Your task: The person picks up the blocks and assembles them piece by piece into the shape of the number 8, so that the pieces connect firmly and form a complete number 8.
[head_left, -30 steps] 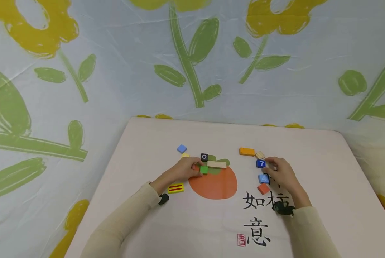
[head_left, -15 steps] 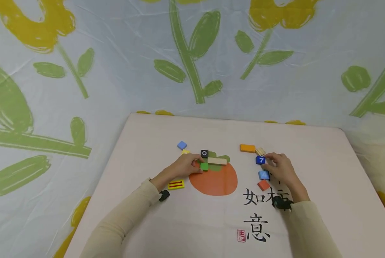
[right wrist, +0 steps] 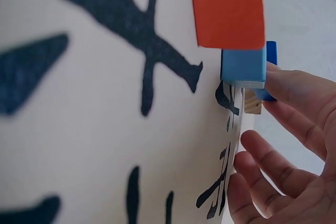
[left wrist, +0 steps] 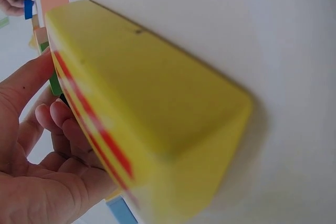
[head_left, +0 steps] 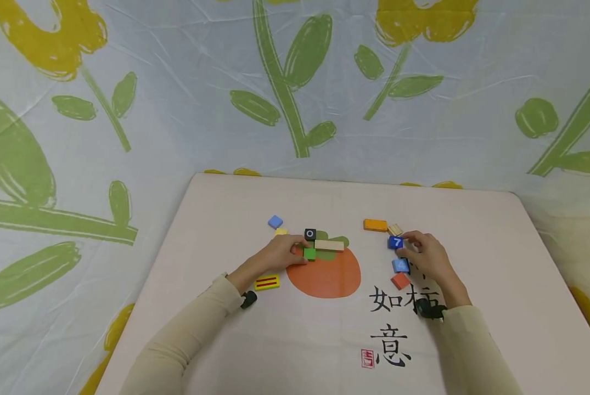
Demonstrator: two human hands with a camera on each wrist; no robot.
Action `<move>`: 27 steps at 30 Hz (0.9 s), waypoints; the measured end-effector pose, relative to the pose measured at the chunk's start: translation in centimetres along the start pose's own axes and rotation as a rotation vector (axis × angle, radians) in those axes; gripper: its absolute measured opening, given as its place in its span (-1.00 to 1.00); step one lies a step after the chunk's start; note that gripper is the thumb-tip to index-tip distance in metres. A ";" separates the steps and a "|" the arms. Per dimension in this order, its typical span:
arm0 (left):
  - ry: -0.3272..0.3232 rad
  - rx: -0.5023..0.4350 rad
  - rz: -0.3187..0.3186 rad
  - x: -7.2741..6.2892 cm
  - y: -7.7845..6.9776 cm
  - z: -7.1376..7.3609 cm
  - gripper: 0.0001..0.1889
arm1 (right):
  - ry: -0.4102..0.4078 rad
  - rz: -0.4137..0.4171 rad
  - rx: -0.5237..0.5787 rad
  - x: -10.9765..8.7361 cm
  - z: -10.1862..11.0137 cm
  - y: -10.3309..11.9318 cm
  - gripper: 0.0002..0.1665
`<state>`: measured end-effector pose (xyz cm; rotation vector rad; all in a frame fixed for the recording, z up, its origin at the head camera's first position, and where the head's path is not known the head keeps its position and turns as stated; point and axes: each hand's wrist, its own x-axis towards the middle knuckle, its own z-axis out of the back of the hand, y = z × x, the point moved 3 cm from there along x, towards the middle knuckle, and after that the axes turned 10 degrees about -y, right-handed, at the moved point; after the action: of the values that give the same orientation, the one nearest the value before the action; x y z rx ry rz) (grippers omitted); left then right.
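Observation:
My left hand [head_left: 280, 254] pinches a small green block [head_left: 309, 254] between thumb and index finger, over the printed orange fruit. Just behind that block sits a black block [head_left: 310, 234] marked with a ring or 0, and a pale wooden bar [head_left: 329, 246] lies to its right. On the other side, my right hand [head_left: 427, 259] pinches a dark blue block [head_left: 395, 242] bearing a white 7. Nearer me are a light blue block [head_left: 400, 265] with a 4 and a red block [head_left: 400, 281]. In the right wrist view, the light blue block [right wrist: 243, 67] partly hides the dark blue one.
An orange block [head_left: 375, 225] and a small wooden piece [head_left: 395, 230] lie behind the right hand. Around the left hand are a blue block [head_left: 275, 221], a partly hidden pale yellow block [head_left: 281, 232] and a red-striped yellow block [head_left: 267, 282]. A patterned cloth [head_left: 176, 109] hangs behind the table.
The head view has tilted and shifted slightly. Both hands keep their grip on the green block and the dark blue block, with no clear movement on the table.

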<state>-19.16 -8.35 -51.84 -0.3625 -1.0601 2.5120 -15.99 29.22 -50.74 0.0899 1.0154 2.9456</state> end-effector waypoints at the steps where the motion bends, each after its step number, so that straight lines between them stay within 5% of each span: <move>1: -0.001 0.001 0.001 0.0 0.0 0.0 -0.67 | 0.002 0.000 0.001 0.0 0.0 0.0 -0.44; 11: 0.002 0.015 0.010 0.0 0.0 0.0 -0.66 | -0.021 -0.003 0.023 -0.2 0.0 0.3 -0.45; 27: 0.001 0.004 0.022 -0.2 0.1 -0.2 -0.65 | -0.051 0.074 0.133 0.2 -2.1 5.0 -0.51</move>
<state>-18.97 -8.36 -52.02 -0.3763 -1.0563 2.5323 -16.37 24.02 -49.28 0.2086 1.2261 2.9202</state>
